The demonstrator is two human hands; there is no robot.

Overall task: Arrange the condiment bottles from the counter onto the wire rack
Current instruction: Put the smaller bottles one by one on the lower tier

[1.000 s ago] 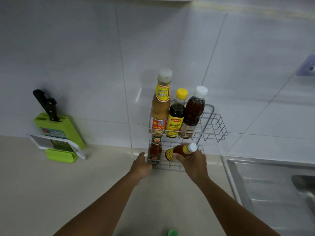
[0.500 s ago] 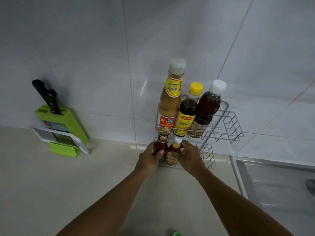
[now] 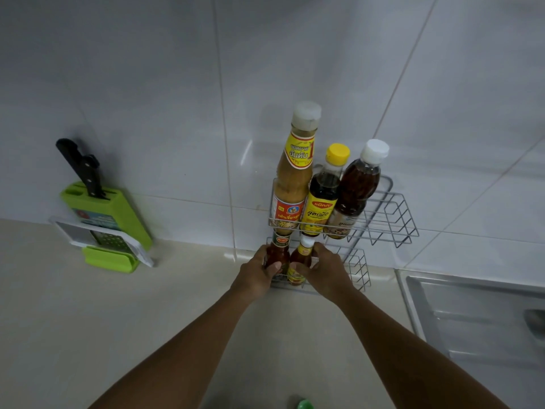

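Note:
A two-tier wire rack [image 3: 392, 219] hangs on the white tiled wall. Its upper shelf holds three upright bottles: a tall tan sauce bottle [image 3: 295, 178], a dark yellow-capped bottle [image 3: 323, 190] and a brown white-capped bottle [image 3: 355, 187]. On the lower shelf [image 3: 358, 267] stand a small red sauce bottle [image 3: 277, 252] and a small orange white-capped bottle [image 3: 302, 255], side by side. My left hand [image 3: 258, 276] grips the red bottle. My right hand [image 3: 327, 271] grips the orange bottle, which stands upright in the rack.
A green knife block [image 3: 112, 214] with a black-handled knife [image 3: 81, 166] and a white grater [image 3: 100, 237] stands at the left on the beige counter [image 3: 88, 320]. A steel sink [image 3: 477, 320] lies at the right. A green cap [image 3: 305, 404] shows at the bottom edge.
My right hand has turned the orange bottle from lying sideways to upright and set it on the lower shelf beside the red bottle. My left hand has closed on the red bottle.

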